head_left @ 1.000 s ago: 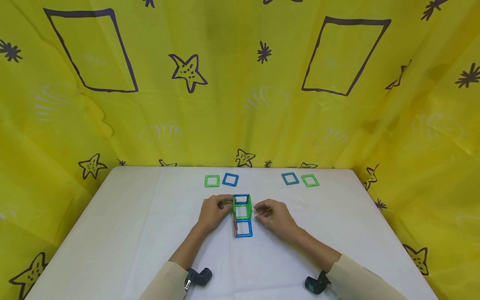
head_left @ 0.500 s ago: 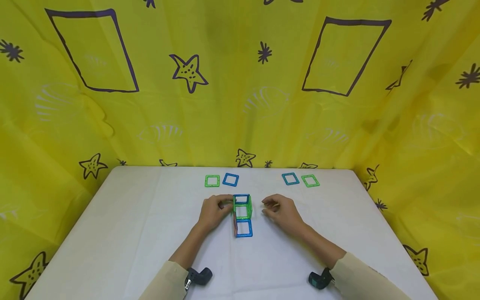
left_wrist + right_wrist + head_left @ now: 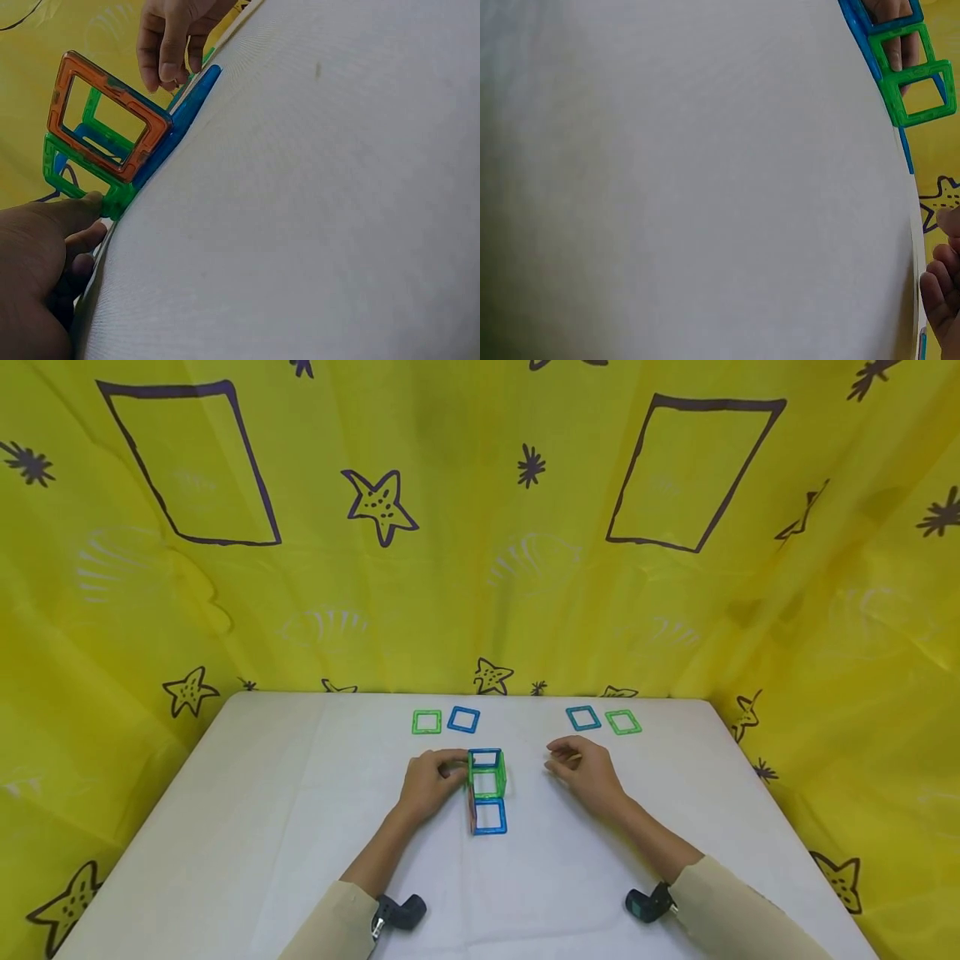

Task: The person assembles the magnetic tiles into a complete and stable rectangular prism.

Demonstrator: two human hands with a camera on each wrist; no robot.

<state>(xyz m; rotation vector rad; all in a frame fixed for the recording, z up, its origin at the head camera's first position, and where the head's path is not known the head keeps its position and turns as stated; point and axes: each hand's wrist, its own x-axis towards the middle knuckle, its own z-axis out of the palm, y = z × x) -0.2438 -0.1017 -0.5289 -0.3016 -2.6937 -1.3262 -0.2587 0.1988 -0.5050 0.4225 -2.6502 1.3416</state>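
Note:
Small magnetic tiles with open square centres stand joined as a structure at mid-table. A blue tile (image 3: 491,832) lies flat at its front. An orange tile (image 3: 154,142) stands upright on the left side of that blue one. Behind the orange tile, my left hand (image 3: 429,787) pinches an upright green tile (image 3: 49,169), thumb on its outer face. Another upright green tile (image 3: 503,777) makes the right wall, and a blue one (image 3: 485,751) stands at the back. My right hand (image 3: 588,772) hovers apart to the right, fingers loosely bent, holding nothing.
Beyond the structure, loose tiles lie flat in two pairs: a green tile (image 3: 427,732) beside a blue tile (image 3: 461,729) at centre-left, and a blue tile (image 3: 588,727) beside a green tile (image 3: 628,732) farther right. A yellow curtain (image 3: 450,593) hangs behind the white table (image 3: 300,827).
My right hand has drawn away from the structure, moving right and slightly toward the far side. The left hand and the joined tiles have stayed in place.

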